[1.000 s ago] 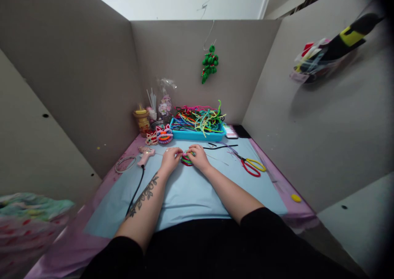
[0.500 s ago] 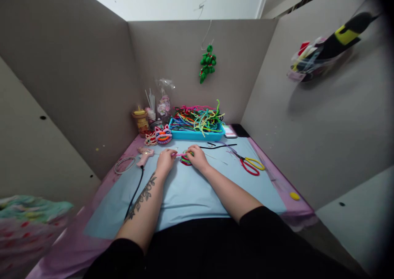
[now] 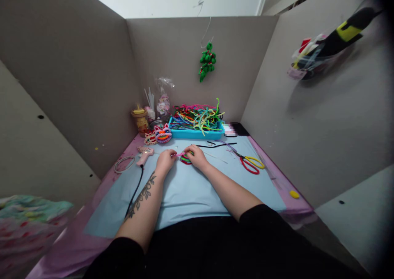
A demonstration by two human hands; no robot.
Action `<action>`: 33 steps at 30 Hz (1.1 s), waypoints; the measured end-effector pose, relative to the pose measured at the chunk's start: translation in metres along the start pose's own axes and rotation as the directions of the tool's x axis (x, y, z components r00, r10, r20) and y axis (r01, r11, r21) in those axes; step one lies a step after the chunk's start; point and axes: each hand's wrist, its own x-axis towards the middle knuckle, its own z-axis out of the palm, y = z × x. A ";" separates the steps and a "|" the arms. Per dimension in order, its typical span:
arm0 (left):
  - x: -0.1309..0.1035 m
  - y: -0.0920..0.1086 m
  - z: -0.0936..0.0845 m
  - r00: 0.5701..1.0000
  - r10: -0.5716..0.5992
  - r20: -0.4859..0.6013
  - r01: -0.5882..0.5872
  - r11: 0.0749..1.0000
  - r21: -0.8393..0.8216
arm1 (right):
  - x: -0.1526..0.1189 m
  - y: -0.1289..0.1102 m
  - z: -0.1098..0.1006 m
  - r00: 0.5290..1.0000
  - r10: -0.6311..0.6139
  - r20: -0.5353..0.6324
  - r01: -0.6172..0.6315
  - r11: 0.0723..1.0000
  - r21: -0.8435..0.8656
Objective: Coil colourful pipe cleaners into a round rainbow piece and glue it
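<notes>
Stretched between my two hands is a short pink wavy pipe cleaner [image 3: 180,154]. My left hand [image 3: 166,160] pinches its left end between thumb and fingertips. At its other end, the fingers of my right hand [image 3: 197,157] are closed on it. Just beneath the right fingers lies a small round piece of red and green pipe cleaners [image 3: 186,161], partly covered by that hand. Whether the right hand also grips this round piece, I cannot tell. A pink glue gun [image 3: 144,155] rests left of my left hand, its dark cord running toward me.
Behind my hands stands a blue tray [image 3: 197,134] heaped with colourful pipe cleaners. Two finished lion-head pieces [image 3: 163,134] sit left of it. Scissors [image 3: 250,164] with red and yellow handles lie right, near black pipe cleaners [image 3: 220,145]. A phone [image 3: 239,129] lies behind them.
The pink pipe cleaner now slants up slightly toward my right fingers, which have shifted a little. Both hands stay in nearly the same place. The camera view has moved slightly.
</notes>
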 end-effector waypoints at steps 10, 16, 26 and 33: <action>0.001 0.002 0.004 1.000 -0.009 -0.021 0.009 1.000 -0.008 | -0.001 -0.003 -0.004 1.000 -0.003 0.030 0.004 0.999 -0.038; 0.003 0.006 0.009 0.999 0.008 -0.050 -0.013 0.994 -0.106 | -0.004 0.000 -0.007 1.000 -0.011 0.008 0.011 1.000 -0.006; 0.007 0.009 0.012 1.000 -0.011 0.016 0.015 0.966 -0.258 | -0.007 0.001 -0.013 0.999 -0.002 0.038 0.002 1.000 0.002; 0.007 0.009 0.012 1.000 0.011 0.010 -0.008 0.971 -0.239 | -0.008 0.002 -0.017 0.998 0.005 0.068 -0.003 1.000 -0.023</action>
